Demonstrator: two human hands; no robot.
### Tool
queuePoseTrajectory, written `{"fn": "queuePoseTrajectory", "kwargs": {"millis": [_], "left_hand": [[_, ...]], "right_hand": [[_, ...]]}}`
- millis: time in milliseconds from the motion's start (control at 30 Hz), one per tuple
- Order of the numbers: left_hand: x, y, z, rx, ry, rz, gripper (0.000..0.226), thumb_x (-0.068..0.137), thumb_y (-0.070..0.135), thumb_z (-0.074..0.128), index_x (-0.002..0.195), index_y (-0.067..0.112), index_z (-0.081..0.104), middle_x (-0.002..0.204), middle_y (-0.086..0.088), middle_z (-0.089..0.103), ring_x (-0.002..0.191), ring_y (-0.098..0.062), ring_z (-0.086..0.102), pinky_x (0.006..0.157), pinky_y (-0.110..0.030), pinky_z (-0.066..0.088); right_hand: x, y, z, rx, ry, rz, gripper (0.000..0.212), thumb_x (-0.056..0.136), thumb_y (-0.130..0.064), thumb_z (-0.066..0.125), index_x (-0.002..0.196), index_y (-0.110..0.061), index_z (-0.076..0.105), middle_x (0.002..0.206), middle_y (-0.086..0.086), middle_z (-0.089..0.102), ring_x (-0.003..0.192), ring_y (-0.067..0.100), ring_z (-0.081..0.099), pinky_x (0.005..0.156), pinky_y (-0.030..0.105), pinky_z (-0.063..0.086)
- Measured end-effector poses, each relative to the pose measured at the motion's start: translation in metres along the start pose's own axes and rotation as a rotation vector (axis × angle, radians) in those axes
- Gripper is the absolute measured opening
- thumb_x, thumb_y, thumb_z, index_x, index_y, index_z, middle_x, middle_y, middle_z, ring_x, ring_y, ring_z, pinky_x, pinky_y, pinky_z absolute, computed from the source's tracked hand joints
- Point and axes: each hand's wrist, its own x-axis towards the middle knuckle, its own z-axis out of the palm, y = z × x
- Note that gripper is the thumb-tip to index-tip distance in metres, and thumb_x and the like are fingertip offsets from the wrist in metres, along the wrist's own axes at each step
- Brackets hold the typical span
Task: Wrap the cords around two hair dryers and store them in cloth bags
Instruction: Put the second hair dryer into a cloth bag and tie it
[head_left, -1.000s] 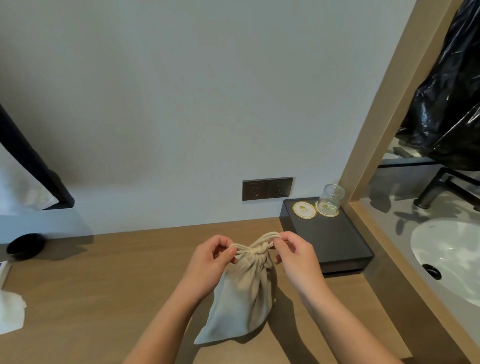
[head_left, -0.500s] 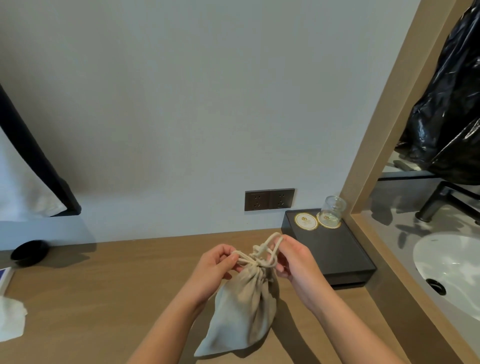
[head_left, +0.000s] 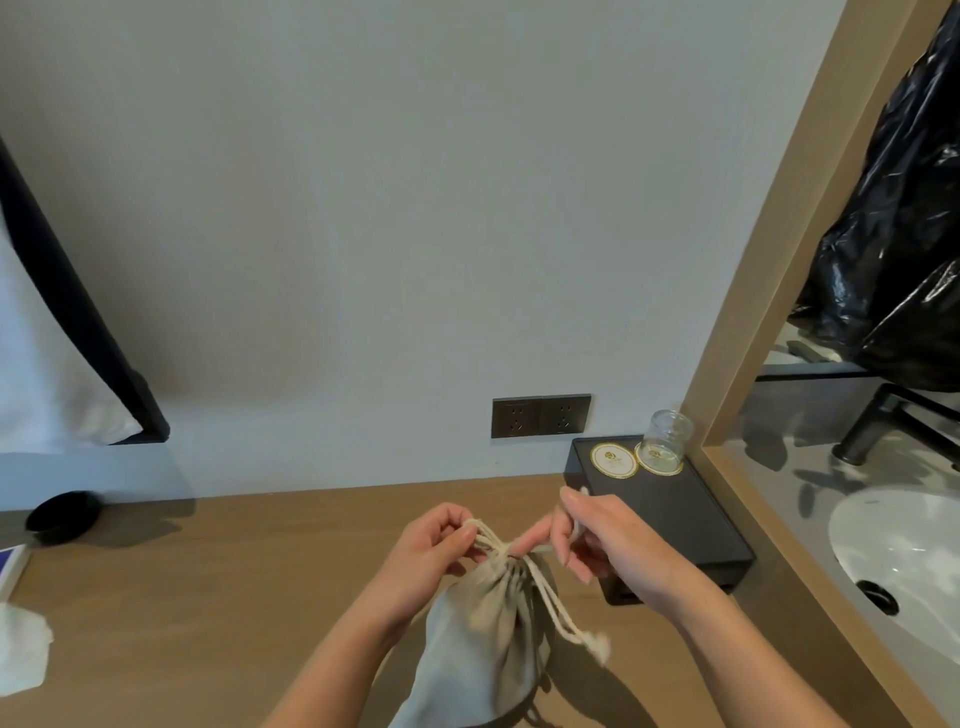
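Beige cloth bag (head_left: 485, 639), head view: it hangs directly below the grip, its neck gathered tight. Its lower end leaves the frame, so I cannot tell whether it rests on the wooden counter (head_left: 208, 571). No hair dryer is visible. I judge that one is inside.

Grip state:
- Left hand (head_left: 434, 553): fingers curled, thumb and forefinger pinching the drawstring (head_left: 553, 605) on the left side of the neck.
- Right hand (head_left: 602, 540): fingers pinching a strand of the same cord on the opposite side of the neck. One knotted tail hangs free below this hand, beside the bag.

Risks I assess from here:
1. Uneven pull. The cord is thin, so if either pinch slips, the gathered neck may loosen and the knot will not set.
2. Loss of both pinches. If the cord carries the bag, it drops onto the counter.
3. Wide outward pull. A black tray (head_left: 670, 525) lies just beyond the right hand, with a glass (head_left: 667, 441) at its far end. A knuckle strike on the tray could jolt the glass.
4. Free tail. It could catch under the bag when the bag is set down.
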Motion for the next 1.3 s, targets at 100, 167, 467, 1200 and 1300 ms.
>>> {"fn": "queuePoseTrajectory", "kwargs": {"millis": [100,167,467,1200,1300], "left_hand": [[0.000,-0.001,-0.001,0.010,-0.009,0.017,0.010,0.096,0.008,0.052,0.087,0.008,0.056,0.079,-0.003,0.065,0.078,-0.011,0.061,0.069,-0.023,0.046],[0.001,-0.002,0.000,0.005,-0.002,0.023,0.010,0.096,0.008,0.052,0.087,0.006,0.057,0.078,-0.004,0.065,0.076,-0.011,0.061,0.067,-0.021,0.047],[0.000,-0.009,0.005,-0.173,-0.007,-0.068,0.012,0.095,0.014,0.053,0.090,0.005,0.060,0.087,-0.007,0.066,0.083,-0.018,0.058,0.071,-0.027,0.045],[0.001,0.008,-0.002,0.191,0.038,0.231,0.015,0.088,0.002,0.063,0.077,0.012,0.060,0.094,-0.005,0.069,0.067,-0.004,0.055,0.065,-0.016,0.044],[0.004,0.028,-0.007,0.638,-0.061,0.422,0.024,0.084,0.010,0.067,0.075,0.029,0.056,0.092,0.005,0.055,0.078,-0.005,0.052,0.069,-0.010,0.038]], "right_hand": [[0.003,0.005,-0.001,0.010,0.151,-0.030,0.055,0.098,-0.043,0.031,0.064,-0.005,0.051,0.097,0.002,0.072,0.062,0.010,0.047,0.065,0.030,0.035],[0.006,0.014,0.002,0.104,0.224,0.008,0.046,0.100,-0.040,0.035,0.070,-0.009,0.053,0.099,0.005,0.070,0.076,0.013,0.052,0.073,0.030,0.040],[-0.002,0.050,0.027,0.269,0.284,0.206,0.029,0.102,-0.025,0.047,0.099,-0.018,0.074,0.105,-0.001,0.074,0.098,0.015,0.066,0.088,0.029,0.047],[0.017,0.023,0.029,0.034,0.261,0.244,0.033,0.101,-0.016,0.049,0.084,0.006,0.068,0.054,-0.013,0.059,0.057,0.000,0.052,0.057,0.018,0.036],[0.021,0.015,0.028,-0.139,0.131,0.285,0.033,0.098,-0.014,0.053,0.070,-0.002,0.067,0.046,-0.012,0.055,0.050,-0.006,0.050,0.056,0.015,0.035]]}}
